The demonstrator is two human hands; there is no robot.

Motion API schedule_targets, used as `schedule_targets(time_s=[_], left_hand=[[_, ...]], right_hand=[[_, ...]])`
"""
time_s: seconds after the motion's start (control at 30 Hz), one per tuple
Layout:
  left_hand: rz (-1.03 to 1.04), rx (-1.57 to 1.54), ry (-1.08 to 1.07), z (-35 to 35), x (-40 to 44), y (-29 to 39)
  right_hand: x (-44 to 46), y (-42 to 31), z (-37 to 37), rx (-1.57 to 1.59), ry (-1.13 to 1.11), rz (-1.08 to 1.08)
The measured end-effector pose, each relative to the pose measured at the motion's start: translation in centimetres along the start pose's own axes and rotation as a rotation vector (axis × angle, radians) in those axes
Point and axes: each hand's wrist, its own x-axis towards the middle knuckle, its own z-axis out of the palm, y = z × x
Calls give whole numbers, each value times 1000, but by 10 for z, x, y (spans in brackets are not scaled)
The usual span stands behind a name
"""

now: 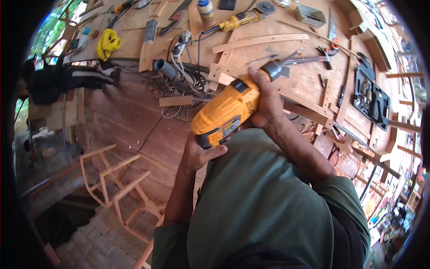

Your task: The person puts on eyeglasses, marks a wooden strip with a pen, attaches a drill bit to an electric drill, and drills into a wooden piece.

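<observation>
A yellow-and-black power drill (226,110) is held in front of my body, tilted so its dark chuck (273,70) points up and right over the workbench. My left hand (201,151) cups the rear end of the drill from below, thumb along its side. Around the front part, near the chuck, my right hand (268,98) is wrapped; some of its fingers are hidden behind the tool. A thin bit seems to stick out of the chuck toward a hammer (313,59) on the bench.
The wooden workbench (295,49) carries an angle grinder (244,20), a yellow tool (108,44), a curved wooden strip (260,42), a glue bottle (206,11) and an open black tool case (371,98). Tangled cables (190,76) hang at its edge. Wooden chair frames (134,188) stand lower left.
</observation>
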Motion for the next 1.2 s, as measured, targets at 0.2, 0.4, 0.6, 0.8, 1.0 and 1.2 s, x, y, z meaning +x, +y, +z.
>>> schedule_targets(time_s=[0.2, 0.4, 0.6, 0.8, 1.0, 1.2], left_hand=[[123, 56, 75, -26, -9, -5], [28, 103, 51, -30, -5, -13], [-95, 154, 142, -13, 2, -19], [-68, 145, 108, 16, 19, -42], [-128, 294, 6, 36, 41, -51], [-194, 323, -27, 55, 61, -75]], right_hand=[[8, 26, 17, 118, -117, -26], [39, 11, -20, 235, -31, -41], [52, 4, -51, 389, -99, 26], [50, -14, -85, 546, -150, 0], [41, -40, -118, 514, 29, -62], [55, -50, -159, 508, -8, -37]])
